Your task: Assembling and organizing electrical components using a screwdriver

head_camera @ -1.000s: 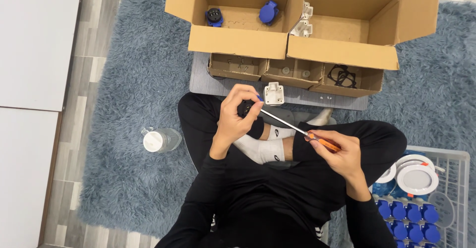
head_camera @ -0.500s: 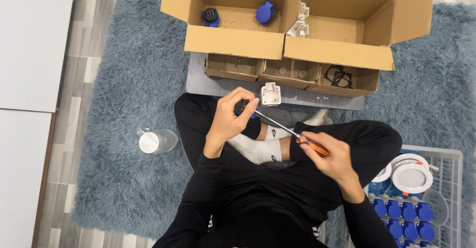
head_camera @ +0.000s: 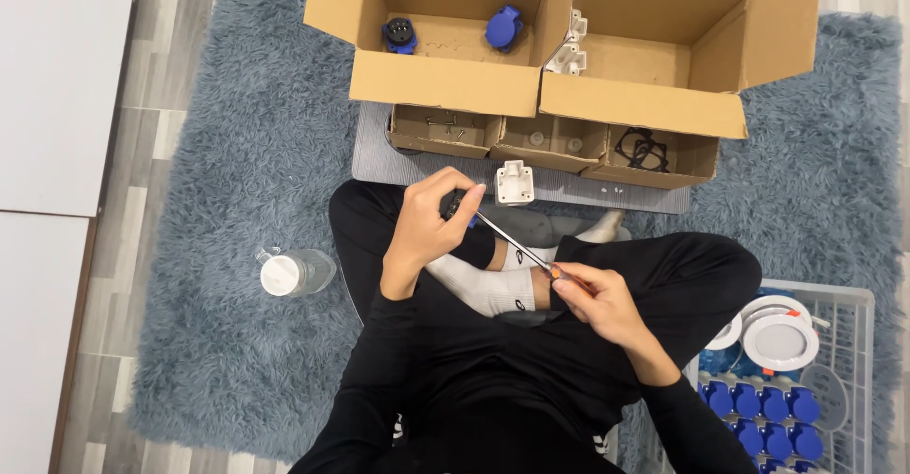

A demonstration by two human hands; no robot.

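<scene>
Two hands work over the lap: the left hand pinches a small dark part, mostly hidden by its fingers, while the right hand grips a screwdriver whose shaft runs toward ten o'clock into the part. At twelve o'clock, just beyond, a white fitting stands on a grey board before cardboard boxes. At eight o'clock lies a bottle; at four o'clock, a crate.

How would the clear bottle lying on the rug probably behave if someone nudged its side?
The clear bottle lies on its side, so its round body might try to roll. The shaggy blue-grey rug would probably stop it quickly. It looks like thin clear plastic with a white cap, so likely light and easily dented rather than fragile.
</scene>
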